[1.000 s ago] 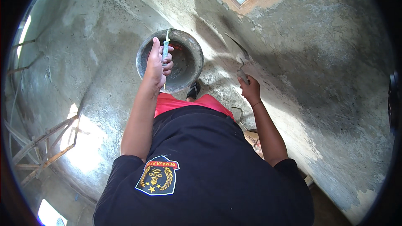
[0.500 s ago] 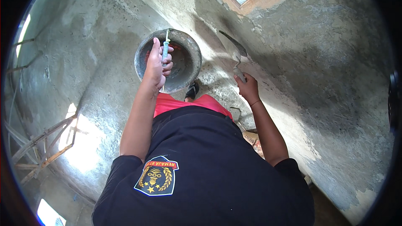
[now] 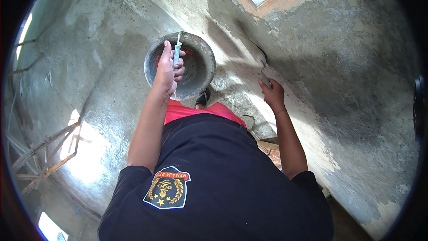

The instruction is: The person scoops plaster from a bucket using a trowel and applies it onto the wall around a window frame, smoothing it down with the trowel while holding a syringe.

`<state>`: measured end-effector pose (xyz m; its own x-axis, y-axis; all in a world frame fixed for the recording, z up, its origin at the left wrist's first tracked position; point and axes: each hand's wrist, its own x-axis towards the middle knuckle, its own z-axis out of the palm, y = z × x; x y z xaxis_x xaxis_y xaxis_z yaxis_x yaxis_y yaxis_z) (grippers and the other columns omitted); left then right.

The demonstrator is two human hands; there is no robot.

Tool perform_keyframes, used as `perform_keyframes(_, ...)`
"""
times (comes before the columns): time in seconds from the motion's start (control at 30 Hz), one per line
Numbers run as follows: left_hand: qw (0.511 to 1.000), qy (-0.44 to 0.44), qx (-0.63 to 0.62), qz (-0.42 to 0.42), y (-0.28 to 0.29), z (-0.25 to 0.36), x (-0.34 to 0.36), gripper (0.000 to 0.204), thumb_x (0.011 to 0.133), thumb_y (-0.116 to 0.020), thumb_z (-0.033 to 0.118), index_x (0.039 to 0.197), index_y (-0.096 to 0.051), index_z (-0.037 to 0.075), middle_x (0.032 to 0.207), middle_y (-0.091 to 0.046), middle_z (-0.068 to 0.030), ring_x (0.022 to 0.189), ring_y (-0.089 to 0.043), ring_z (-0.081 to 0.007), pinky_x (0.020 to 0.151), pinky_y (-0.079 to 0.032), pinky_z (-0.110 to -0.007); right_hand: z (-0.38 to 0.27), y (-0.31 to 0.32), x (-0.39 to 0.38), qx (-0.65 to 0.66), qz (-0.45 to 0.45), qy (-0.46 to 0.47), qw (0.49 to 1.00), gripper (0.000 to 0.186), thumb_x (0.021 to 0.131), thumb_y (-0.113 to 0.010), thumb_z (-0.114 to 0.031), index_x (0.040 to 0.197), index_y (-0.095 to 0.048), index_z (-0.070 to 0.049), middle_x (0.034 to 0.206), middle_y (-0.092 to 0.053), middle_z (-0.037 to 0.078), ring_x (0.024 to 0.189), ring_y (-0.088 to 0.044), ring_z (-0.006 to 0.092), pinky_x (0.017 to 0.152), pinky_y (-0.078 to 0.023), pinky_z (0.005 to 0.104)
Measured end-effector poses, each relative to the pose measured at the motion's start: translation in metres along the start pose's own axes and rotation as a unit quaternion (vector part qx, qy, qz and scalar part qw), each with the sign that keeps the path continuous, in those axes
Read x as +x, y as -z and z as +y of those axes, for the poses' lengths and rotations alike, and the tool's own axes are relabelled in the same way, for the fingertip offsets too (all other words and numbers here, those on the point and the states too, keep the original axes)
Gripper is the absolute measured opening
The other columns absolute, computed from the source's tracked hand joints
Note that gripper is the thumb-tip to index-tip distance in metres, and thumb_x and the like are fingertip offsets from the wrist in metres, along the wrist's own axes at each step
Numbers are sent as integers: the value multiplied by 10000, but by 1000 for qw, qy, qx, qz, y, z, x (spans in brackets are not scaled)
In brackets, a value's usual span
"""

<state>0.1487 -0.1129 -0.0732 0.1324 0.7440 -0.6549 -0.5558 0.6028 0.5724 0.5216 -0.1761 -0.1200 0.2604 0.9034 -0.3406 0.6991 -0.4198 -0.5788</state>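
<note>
Well, trowel point(image 3: 265, 79) in right hand point(image 3: 274, 94)

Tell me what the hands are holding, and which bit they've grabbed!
The left hand holds a bucket by the turquoise grip on its handle. The right hand holds a trowel by its grey handle.

Shirt point(image 3: 240, 174): black or very dark navy, loose, lightly creased
Sleeves point(image 3: 134, 175): short, same dark cloth, forearms uncovered
Badge point(image 3: 166, 188): left chest, shield-shaped, white edge, red lettered banner, gold leaf sprays, chain and stars
Left hand point(image 3: 168, 68): bare
Right hand point(image 3: 274, 94): bare, thin band point(image 3: 280, 111) at wrist
Legwear point(image 3: 189, 114): bright pinkish red, cut mostly hidden
Footwear point(image 3: 203, 96): dark, one visible
</note>
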Motion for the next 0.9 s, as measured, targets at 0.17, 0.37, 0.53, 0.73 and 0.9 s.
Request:
perform_keyframes(0.17,1000,0,-2,-7,4,-3,-2,656,931,-390,702,1046,-500,66,613,-321,74,443,-219,-23,405,-137,-193,2,-9,-29,3,-5,-29,1000,401,856,-693,-376,1051,-698,-26,750,-685,153,675,-670,257,660,-506,359)
perform_keyframes(0.37,1000,-3,4,0,3,0,0,686,911,-387,730,1048,-481,64,608,-308,71,423,-211,-28,388,-144,-192,-3,-12,-5,-36,38,-4,999,429,845,-692,-394,1062,-690,-24,892,-702,200,856,-690,346,764,-516,381)
perform_keyframes(0.53,1000,-6,5,-3,6,-1,-3,688,911,-387,729,1047,-482,61,609,-312,68,424,-208,-29,386,-152,-190,9,-22,-43,27,6,-49,998,403,850,-696,-375,1043,-694,-21,881,-701,198,844,-694,314,768,-515,371)
perform_keyframes(0.73,1000,-7,4,-16,6,7,-12,708,910,-377,735,1055,-483,51,614,-319,64,427,-211,-27,384,-151,-190,-11,-10,-1,0,11,-45,999,399,852,-699,-369,1035,-696,-14,760,-682,163,640,-669,235,638,-510,354)
perform_keyframes(0.9,1000,-7,4,-23,9,15,-15,759,892,-380,757,1092,-482,32,636,-337,63,433,-214,-24,387,-154,-188,-29,-10,-60,112,-18,-134,984,378,865,-680,-292,1108,-673,-2,713,-664,136,553,-642,202,569,-505,345)
